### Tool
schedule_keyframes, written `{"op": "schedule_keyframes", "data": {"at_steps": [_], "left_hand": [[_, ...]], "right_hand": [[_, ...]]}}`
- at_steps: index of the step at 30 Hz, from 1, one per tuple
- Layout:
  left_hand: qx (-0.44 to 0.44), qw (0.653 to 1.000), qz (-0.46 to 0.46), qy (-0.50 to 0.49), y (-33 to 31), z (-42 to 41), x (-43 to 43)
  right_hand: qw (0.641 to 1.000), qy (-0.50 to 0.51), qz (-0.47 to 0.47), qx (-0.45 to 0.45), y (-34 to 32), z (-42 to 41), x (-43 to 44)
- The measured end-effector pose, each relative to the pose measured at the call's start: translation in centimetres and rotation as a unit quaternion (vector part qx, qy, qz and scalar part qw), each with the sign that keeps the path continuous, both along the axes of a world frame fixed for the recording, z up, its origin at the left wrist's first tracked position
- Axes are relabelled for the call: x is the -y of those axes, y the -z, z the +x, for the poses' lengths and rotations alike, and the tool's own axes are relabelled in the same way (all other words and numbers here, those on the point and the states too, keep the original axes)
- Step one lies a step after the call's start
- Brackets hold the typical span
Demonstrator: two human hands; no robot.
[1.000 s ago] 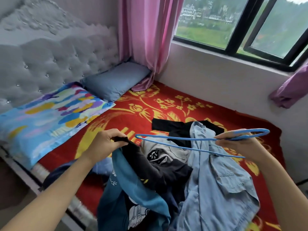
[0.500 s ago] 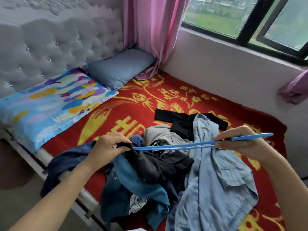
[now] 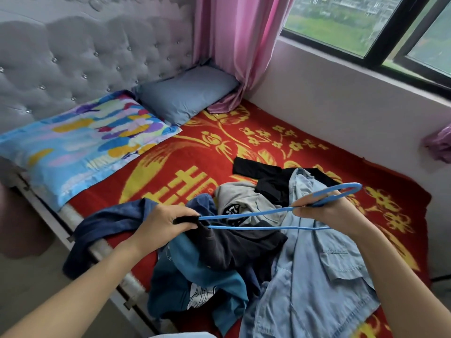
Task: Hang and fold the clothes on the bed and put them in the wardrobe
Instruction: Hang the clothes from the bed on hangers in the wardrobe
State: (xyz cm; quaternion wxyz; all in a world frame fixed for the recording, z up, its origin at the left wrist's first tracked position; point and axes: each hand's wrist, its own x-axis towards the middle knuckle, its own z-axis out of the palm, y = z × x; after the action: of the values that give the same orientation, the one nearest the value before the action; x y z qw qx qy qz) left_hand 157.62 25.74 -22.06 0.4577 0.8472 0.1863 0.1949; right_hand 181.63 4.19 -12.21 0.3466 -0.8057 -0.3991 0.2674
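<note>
— Red-and-gold bed (image 3: pixel 195 154) below, tufted headboard (image 3: pixel 73 57) behind, window (image 3: pixel 366 25) off to the right. Which step?

— Hanging, by the look of it. Feeding one end of the blue hanger (image 3: pixel 244 213) into the neck of the dark garment (image 3: pixel 231 247), just above the heap near the bed's front edge.

— And the grips?

— Left grip (image 3: pixel 166 223) curled round the garment's black neckband, pinching it right at the hanger's tip. Right grip (image 3: pixel 324 211) closed on the hanger near its far looped end, holding it roughly level.

— Around that?

— Touching the dark garment: a teal piece (image 3: pixel 195 276) underneath, a pale denim shirt (image 3: pixel 312 276) to the right, a grey printed top (image 3: pixel 239 201) and a black top (image 3: pixel 268 176) behind. Further left, a navy item (image 3: pixel 109 223) draped over the bed's edge. Beyond those, a patterned pillow (image 3: pixel 80 142) and a grey-blue pillow (image 3: pixel 185 93) against the headboard, with a pink curtain (image 3: pixel 231 45) in the corner. No wardrobe in view.

— Next move?

— Probably calls for sliding the hanger's end deeper into the neck, then stretching the band over the other end. Needs a firm left pinch to hold the opening wide, or risks a snag on the fabric. Early days, judging by the unsorted heap.
</note>
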Motion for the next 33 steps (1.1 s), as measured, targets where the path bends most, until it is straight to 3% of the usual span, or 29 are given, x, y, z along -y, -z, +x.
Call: {"op": "schedule_keyframes", "data": {"at_steps": [7, 15, 17, 21, 25, 27, 30, 31, 33], "left_hand": [[0.018, 1.000, 0.009, -0.013, -0.2, 1.5, 1.9], [0.062, 0.994, 0.017, -0.084, -1.5, 3.9, 2.9], [0.085, 0.991, 0.029, -0.097, -2.6, 4.9, 2.8], [0.128, 0.987, 0.067, -0.072, -5.5, 6.9, 2.7], [0.123, 0.989, 0.072, -0.042, -7.2, 7.6, 2.0], [0.108, 0.991, 0.076, -0.025, -7.5, 7.5, 1.0], [0.113, 0.992, 0.037, -0.043, -8.7, 7.0, -1.0], [0.124, 0.991, 0.013, -0.050, -9.3, 6.9, -1.6], [0.150, 0.987, -0.014, -0.054, -10.7, 6.5, -2.8]], "right_hand": [[0.991, -0.073, -0.030, 0.111, -0.7, -1.8, -3.9], [0.956, -0.081, 0.033, 0.281, 0.2, -5.3, -8.2], [0.964, -0.055, 0.063, 0.251, 0.6, -5.7, -8.8], [0.984, 0.022, 0.146, 0.101, 1.3, -5.7, -9.6], [0.971, 0.021, 0.198, 0.135, 0.4, -5.8, -9.6], [0.925, 0.003, 0.271, 0.267, 0.4, -5.7, -8.9], [0.775, -0.003, 0.392, 0.496, 2.6, -5.1, -6.8], [0.759, -0.033, 0.398, 0.514, 3.7, -5.3, -6.0], [0.792, -0.102, 0.344, 0.495, 6.4, -5.5, -4.3]]}}
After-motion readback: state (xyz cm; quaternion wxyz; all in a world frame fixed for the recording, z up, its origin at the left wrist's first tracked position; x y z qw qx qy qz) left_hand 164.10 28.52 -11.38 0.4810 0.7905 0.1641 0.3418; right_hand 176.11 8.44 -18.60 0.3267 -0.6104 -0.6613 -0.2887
